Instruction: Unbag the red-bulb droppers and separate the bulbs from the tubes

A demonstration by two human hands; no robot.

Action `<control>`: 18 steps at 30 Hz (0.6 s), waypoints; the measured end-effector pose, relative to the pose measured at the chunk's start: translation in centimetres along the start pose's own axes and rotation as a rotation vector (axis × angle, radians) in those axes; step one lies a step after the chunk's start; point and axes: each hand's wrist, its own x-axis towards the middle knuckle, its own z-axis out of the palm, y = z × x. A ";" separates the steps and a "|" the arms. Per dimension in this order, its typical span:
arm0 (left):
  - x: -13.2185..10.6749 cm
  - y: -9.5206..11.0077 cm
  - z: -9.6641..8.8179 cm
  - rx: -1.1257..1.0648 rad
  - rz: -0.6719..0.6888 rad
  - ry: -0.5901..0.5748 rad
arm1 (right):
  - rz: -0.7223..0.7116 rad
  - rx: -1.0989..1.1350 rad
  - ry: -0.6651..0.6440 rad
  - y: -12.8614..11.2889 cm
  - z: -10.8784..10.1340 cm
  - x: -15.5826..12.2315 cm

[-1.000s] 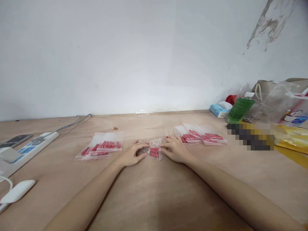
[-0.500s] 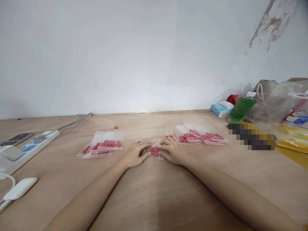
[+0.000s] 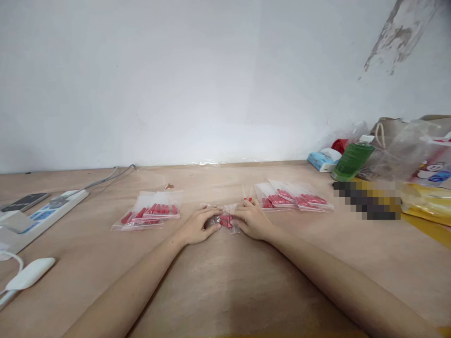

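Note:
A small clear zip bag of red pieces [image 3: 226,219] lies on the wooden table [image 3: 225,281] between my two hands. My left hand [image 3: 197,227] pinches its left side with curled fingers. My right hand [image 3: 252,221] grips its right side, fingers closed on the plastic. A pile of similar filled bags [image 3: 150,214] lies to the left of my hands. Another fanned pile of filled bags [image 3: 292,198] lies to the right, just beyond my right hand.
A white power strip [image 3: 38,216] with a phone [image 3: 24,202] beside it sits at the far left, and a white device [image 3: 30,273] on a cable lies nearer. A green bottle [image 3: 352,159], tissue pack [image 3: 322,160] and plastic bags [image 3: 416,150] crowd the right.
Both hands have drawn closer together on the small bag, pressing it down; the bag looks more bunched than a second ago. The piles have not moved.

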 end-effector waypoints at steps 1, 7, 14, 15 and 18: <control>0.0 0.0 0.0 0.006 0.000 -0.002 | 0.002 -0.016 0.005 0.0 0.1 0.0; 0.0 0.3 -0.5 -0.024 -0.028 -0.022 | -0.060 0.059 0.083 0.7 0.4 0.1; -0.3 -0.9 -1.4 0.040 -0.079 0.014 | 0.101 0.512 0.088 3.2 -2.6 0.0; -0.3 -1.1 -1.4 0.045 -0.093 0.013 | 0.156 0.595 0.065 3.8 -3.1 0.0; -0.3 -1.5 -1.4 0.053 -0.111 0.021 | 0.300 0.794 0.023 5.7 -4.9 -0.2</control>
